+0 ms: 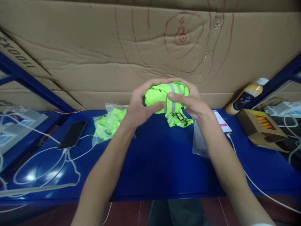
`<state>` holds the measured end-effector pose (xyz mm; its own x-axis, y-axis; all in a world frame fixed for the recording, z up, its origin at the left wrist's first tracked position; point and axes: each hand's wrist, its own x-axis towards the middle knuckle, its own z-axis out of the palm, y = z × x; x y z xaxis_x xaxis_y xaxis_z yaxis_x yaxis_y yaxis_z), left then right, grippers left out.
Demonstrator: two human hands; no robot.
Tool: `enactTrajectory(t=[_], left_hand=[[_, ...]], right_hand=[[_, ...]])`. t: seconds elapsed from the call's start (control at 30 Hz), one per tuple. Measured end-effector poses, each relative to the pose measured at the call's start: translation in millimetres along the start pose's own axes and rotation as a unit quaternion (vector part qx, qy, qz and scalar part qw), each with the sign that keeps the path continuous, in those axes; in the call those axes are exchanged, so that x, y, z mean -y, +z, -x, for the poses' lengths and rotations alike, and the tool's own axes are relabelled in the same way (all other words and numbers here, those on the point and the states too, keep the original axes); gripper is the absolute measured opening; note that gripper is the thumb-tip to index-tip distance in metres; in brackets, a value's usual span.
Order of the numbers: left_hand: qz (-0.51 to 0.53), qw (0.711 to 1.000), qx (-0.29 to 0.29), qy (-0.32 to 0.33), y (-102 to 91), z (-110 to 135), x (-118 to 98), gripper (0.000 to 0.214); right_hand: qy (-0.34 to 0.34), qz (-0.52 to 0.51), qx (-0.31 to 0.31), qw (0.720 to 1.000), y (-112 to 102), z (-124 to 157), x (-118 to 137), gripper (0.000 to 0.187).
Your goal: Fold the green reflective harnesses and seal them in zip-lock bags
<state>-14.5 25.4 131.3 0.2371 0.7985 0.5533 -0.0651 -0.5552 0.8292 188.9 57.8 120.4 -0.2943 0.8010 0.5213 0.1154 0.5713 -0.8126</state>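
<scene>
A neon yellow-green reflective strap vest (pixel 155 95), rolled into a bundle with grey stripes, is held up above the blue table between both hands. My left hand (pixel 140 105) wraps its left end, thumb along the front. Around the right end curls my right hand (pixel 194 99), its thumb pressed across the striped front. A loose strap end with a black buckle (pixel 180 117) dangles below the roll. To the left, a clear plastic bag (pixel 108 124) with more neon material lies on the table. An apparently empty clear bag (pixel 199 142) is partly covered by my right forearm.
On the blue table (pixel 155 169) lie a dark phone (pixel 72 134) with white cables and a lit phone (pixel 223 121). At right are an orange drink bottle (pixel 248 95) and an open cardboard box (pixel 261 128). Behind stands a cardboard panel (pixel 82 47) with red rings.
</scene>
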Motion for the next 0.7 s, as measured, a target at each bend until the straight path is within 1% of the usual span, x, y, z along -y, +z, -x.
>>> enactTrajectory(t=[0.07,0.13,0.2,0.27,0.3,0.43,0.53,0.6,0.67,0.7], left_hand=[[-0.041,0.999,0.024,0.025,-4.6,0,0,0.049],[-0.063,0.996,0.048,0.034,-9.3,0,1,0.052],[-0.067,0.996,0.057,0.031,-11.9,0,4,0.055],[-0.066,0.996,0.057,0.033,-11.5,1,9,0.055],[-0.071,0.995,0.054,0.044,-10.4,1,11,0.053],[-0.139,0.982,0.024,0.126,-5.0,1,27,0.042],[-0.157,0.97,-0.005,0.187,-3.6,-1,37,0.041],[-0.165,0.961,-0.018,0.222,-4.6,-3,41,0.042],[-0.16,0.96,-0.003,0.231,-6.8,-5,41,0.044],[-0.146,0.964,0.014,0.221,-7.9,-6,41,0.045]], right_hand=[[0.075,-0.1,0.014,0.992,1,1,2,0.075],[0.137,-0.157,0.04,0.977,4,2,6,0.074],[0.177,-0.199,0.04,0.963,6,3,8,0.071],[0.189,-0.233,0.021,0.954,7,3,9,0.069],[0.187,-0.248,0.016,0.95,7,3,8,0.068],[0.197,-0.282,0.029,0.939,5,4,6,0.062],[0.216,-0.282,0.021,0.934,6,6,7,0.057],[0.222,-0.282,0.017,0.933,7,6,9,0.054],[0.215,-0.287,0.024,0.933,8,7,10,0.05],[0.208,-0.289,0.029,0.934,9,7,10,0.049]])
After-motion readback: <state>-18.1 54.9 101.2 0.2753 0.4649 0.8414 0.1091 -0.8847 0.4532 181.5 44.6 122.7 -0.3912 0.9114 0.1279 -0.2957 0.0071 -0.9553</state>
